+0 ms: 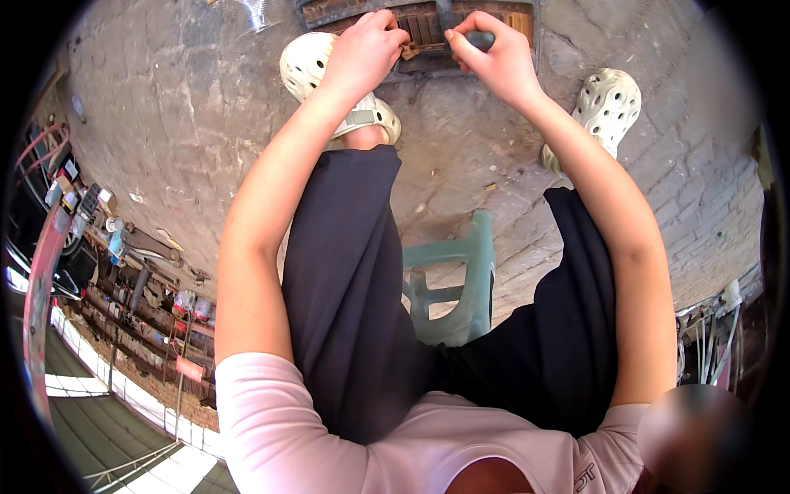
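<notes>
At the top of the head view, a black-framed part (421, 26) with brown, ribbed slats inside lies on the ground, cut off by the picture's edge. My left hand (366, 51) is at its near left side, fingertips pinched together; what they hold, if anything, is hidden. Just beside those fingertips shows a small brown scrap (409, 52). In my right hand (499, 59) is a tool with a dark green, rounded handle (480, 39), gripped between thumb and fingers over the part's near edge. The working end of that tool cannot be made out.
I sit on a green plastic stool (473, 288), feet in cream clogs (609, 103) on a brick floor (181, 123). Clear plastic (257, 12) lies left of the part. Cluttered shelves (148, 288) stand far left; cables (716, 337) hang at right.
</notes>
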The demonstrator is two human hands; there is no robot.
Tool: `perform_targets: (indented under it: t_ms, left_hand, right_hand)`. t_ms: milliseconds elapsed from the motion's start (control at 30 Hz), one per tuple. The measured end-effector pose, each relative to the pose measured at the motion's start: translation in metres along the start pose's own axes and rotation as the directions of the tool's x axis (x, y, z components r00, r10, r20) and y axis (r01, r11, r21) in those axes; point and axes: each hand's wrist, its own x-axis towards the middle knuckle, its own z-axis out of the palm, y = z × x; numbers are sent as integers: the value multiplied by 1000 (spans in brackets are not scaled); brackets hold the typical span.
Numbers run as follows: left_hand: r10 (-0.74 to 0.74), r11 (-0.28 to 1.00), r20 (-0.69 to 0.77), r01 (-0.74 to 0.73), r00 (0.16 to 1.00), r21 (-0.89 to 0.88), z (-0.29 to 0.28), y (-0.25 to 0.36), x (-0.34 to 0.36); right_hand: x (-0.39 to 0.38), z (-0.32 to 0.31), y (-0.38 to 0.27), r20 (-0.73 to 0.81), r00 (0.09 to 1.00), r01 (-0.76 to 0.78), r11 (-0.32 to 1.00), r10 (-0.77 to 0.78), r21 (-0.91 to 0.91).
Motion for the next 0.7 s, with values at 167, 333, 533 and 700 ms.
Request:
perform_targets:
  t_ms: [167,333,533,700]
  left_hand:
    - [0,1000,-12,0,1000,-6,-2,5,1]
    - [14,1000,60,-13,998,-13,-1,-3,4]
    - [-10,999,45,12,999,-43,2,-1,5]
    - [-95,984,158,116,983,-132,-24,6,13]
  right_hand:
    - [6,9,-12,132,935,355,848,-329,-393]
    - [12,23,-29,153,915,397,769,-373,-501]
    - [13,-1,13,10,934,-344,893,357,290]
    - [14,4,-37,44,997,76,902,-63,-425]
